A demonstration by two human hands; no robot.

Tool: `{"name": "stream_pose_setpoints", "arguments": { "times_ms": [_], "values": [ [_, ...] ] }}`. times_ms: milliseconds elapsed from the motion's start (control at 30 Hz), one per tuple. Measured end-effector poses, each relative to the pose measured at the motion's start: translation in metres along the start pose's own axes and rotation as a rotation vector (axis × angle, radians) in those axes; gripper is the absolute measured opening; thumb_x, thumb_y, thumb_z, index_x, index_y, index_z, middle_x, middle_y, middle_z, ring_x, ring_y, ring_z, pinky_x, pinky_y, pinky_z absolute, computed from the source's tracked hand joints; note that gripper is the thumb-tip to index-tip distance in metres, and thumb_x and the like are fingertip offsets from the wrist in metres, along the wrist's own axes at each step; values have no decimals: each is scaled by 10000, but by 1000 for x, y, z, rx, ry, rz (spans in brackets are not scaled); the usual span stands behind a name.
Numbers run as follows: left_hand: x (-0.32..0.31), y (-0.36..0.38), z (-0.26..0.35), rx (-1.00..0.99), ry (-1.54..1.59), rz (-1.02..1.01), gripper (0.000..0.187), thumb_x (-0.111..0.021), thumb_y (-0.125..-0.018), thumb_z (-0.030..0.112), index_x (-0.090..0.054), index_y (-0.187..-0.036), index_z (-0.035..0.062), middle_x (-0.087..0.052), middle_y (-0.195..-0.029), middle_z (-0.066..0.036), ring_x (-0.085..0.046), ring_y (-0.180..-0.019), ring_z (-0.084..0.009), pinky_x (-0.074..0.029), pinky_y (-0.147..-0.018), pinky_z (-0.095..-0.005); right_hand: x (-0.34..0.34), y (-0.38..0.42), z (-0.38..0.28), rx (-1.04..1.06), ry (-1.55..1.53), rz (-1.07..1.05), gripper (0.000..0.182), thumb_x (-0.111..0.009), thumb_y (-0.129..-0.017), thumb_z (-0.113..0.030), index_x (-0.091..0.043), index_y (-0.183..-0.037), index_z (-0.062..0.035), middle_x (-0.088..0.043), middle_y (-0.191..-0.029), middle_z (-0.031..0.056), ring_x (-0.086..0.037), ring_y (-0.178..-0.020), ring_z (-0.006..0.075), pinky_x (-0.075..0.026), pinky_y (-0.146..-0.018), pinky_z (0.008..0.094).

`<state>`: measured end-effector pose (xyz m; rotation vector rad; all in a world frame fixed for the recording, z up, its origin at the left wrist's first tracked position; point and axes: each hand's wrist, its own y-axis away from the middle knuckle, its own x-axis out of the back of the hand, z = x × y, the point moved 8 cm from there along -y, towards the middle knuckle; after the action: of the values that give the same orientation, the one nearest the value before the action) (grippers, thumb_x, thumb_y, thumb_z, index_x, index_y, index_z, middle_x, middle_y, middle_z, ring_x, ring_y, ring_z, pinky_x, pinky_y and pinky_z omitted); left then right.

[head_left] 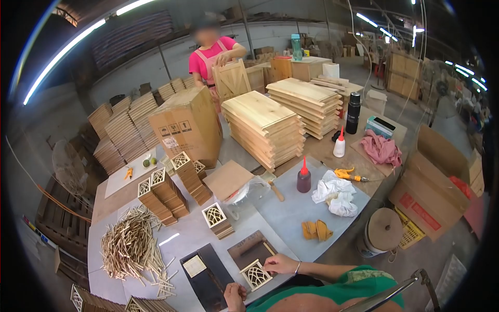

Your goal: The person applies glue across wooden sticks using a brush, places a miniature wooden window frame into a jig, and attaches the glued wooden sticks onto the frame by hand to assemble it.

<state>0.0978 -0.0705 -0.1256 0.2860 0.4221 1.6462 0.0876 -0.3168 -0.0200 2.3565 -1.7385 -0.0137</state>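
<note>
My right hand (280, 264) has its fingertips pinched at the edge of a small square wooden lattice panel (255, 275) with a curved cut-out pattern. That panel lies at the front of a dark board (244, 253). My left hand (235, 296) is closed at the near end of a black tray (200, 283), to the left of the panel; whatever its fingers hold is too small to make out. A pale square piece (194, 265) rests in the tray. Beyond, a short stack of lattice panels (213, 214) stands on the table.
A pile of thin wooden sticks (130, 242) lies left, with taller lattice stacks (167, 195) behind it. A red-tipped glue bottle (304, 179), white cloth (338, 195) and orange cloth (316, 230) sit right. Across the table, a person (210, 57) holds a wooden panel (232, 80) beside a carton (189, 127).
</note>
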Motion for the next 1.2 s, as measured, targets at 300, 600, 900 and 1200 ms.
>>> {"name": "stream_pose_setpoints", "arguments": {
  "times_ms": [300,600,900,1200],
  "values": [
    [-24,50,51,-52,153,-58,137,-511,-850,128,-526,-723,78,-482,-528,-55,-385,-381,-131,-277,-337,-261,-1,2,6,-33,-96,23,244,-625,-938,-275,-681,-888,-43,-602,-662,-23,-513,-606,42,-416,-555,220],
    [-23,50,51,-67,227,-75,241,-518,-908,147,-478,-679,84,-409,-499,-32,-352,-349,-131,-244,-322,-260,0,1,7,-63,-87,18,231,-623,-936,-265,-684,-886,-48,-599,-654,-24,-508,-593,44,-407,-546,218],
    [-19,48,49,-202,285,2,146,-541,-902,65,-526,-757,58,-507,-552,-56,-413,-406,-116,-328,-356,-257,1,-1,10,-77,-106,21,229,-636,-928,-270,-686,-884,-51,-602,-663,-27,-507,-593,40,-399,-539,208],
    [-19,46,47,-177,331,-168,220,-575,-927,165,-518,-740,64,-513,-552,-79,-444,-408,-138,-342,-350,-273,2,0,11,-100,-177,16,243,-661,-912,-301,-685,-890,-61,-583,-652,-33,-469,-535,38,-356,-471,205]
  ]
}}
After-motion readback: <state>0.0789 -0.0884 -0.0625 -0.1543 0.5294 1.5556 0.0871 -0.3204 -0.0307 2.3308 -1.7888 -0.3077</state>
